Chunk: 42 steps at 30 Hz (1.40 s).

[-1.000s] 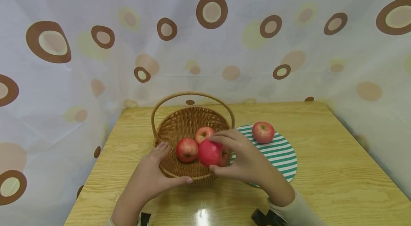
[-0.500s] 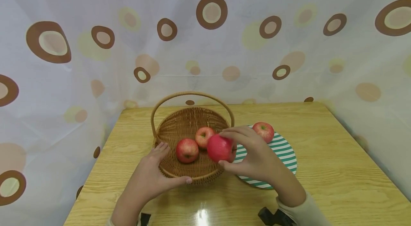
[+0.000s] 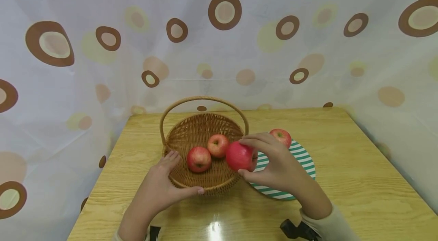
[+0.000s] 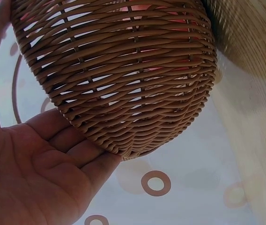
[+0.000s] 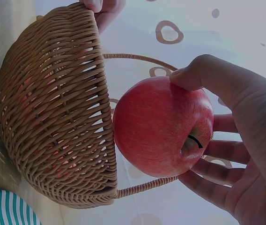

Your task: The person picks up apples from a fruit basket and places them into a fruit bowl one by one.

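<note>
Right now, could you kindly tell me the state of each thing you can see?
Basket: upright, handle up.
Two apples: resting inside the basket.
Held apple: off the table.
Mat: flat, partly covered.
Far apple: on the mat, partly hidden.
Left hand: touching the basket.
Right hand: gripping the held apple.

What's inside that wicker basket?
Two red apples show inside the wicker basket. Another apple, held by the right hand, covers part of the basket's right side in the head view, so I can't see what, if anything, is directly behind it.
</note>
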Motion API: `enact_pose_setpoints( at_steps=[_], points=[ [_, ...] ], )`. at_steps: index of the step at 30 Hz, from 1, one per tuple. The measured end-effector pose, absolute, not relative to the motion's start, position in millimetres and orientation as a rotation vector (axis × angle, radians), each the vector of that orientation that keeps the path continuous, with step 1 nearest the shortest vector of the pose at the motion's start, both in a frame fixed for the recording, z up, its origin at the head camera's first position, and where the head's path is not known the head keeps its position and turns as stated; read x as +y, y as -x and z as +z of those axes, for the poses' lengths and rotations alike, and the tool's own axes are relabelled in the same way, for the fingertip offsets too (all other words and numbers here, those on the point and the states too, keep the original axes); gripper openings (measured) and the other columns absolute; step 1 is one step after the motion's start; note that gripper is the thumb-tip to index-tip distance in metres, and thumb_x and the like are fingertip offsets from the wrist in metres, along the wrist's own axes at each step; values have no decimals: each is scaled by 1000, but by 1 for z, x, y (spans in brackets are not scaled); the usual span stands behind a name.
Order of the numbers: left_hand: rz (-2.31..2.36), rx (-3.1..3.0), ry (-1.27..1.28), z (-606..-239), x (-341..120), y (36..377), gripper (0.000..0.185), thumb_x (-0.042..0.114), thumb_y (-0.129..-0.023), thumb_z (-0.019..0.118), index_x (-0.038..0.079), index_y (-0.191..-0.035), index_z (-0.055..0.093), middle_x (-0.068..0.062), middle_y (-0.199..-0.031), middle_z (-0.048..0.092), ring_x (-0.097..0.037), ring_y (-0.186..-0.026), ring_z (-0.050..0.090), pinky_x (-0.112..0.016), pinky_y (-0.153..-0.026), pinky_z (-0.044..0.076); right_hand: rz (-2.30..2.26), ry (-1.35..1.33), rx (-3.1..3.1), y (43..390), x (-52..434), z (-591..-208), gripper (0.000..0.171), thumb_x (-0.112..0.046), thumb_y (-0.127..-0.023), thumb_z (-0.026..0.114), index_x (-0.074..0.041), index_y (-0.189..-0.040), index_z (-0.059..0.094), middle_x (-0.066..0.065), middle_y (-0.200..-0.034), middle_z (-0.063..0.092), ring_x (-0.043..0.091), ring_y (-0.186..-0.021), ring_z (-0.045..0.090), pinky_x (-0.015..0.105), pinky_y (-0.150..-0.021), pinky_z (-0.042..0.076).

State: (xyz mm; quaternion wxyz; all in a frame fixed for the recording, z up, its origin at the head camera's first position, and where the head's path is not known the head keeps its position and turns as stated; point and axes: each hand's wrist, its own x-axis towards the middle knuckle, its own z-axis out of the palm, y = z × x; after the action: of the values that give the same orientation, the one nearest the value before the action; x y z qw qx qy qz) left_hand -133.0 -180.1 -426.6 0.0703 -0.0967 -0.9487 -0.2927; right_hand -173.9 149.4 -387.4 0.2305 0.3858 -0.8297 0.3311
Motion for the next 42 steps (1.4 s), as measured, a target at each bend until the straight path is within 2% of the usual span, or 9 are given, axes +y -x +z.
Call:
enact_pose_setpoints(
  at_steps=[6,18,27,33,42],
  points=[
    [-891,-2852,296,-427,-181,132,123,86,-65,82,0,-150,59,-25,-159,51,-44,-152,44,-65,-120,41,879,-1049,-2280,175,156,-388,66,-23,-66,100,-14,-126,76,0,-131,72,17,-117,67,37,-85,62],
    [-874,-2852,301,-429,-182,133,125,88,-65,80,-1,-149,59,-25,-158,52,-44,-152,44,-64,-121,41,852,-1011,-2296,176,169,-389,68,-23,-65,103,-11,-126,76,2,-130,74,16,-111,66,37,-79,64],
    [-865,-2855,299,-428,-181,134,124,87,-65,81,-2,-149,59,-24,-158,52,-44,-153,44,-64,-121,41,890,-1011,-2308,183,180,-391,66,-20,-65,102,-12,-126,76,0,-125,74,8,-103,60,33,-76,64],
    [-863,-2862,303,-427,-181,134,124,87,-65,81,-2,-149,58,-24,-158,52,-44,-152,44,-65,-120,41,895,-993,-2326,189,187,-397,65,-19,-65,102,-10,-124,76,0,-119,72,9,-104,62,31,-77,65],
    [-864,-2862,303,-426,-181,134,125,87,-65,81,-2,-150,58,-24,-158,52,-45,-153,43,-65,-120,41,906,-948,-2377,198,192,-403,60,-13,-67,101,-7,-121,76,4,-118,72,17,-104,64,34,-74,66]
  ],
)
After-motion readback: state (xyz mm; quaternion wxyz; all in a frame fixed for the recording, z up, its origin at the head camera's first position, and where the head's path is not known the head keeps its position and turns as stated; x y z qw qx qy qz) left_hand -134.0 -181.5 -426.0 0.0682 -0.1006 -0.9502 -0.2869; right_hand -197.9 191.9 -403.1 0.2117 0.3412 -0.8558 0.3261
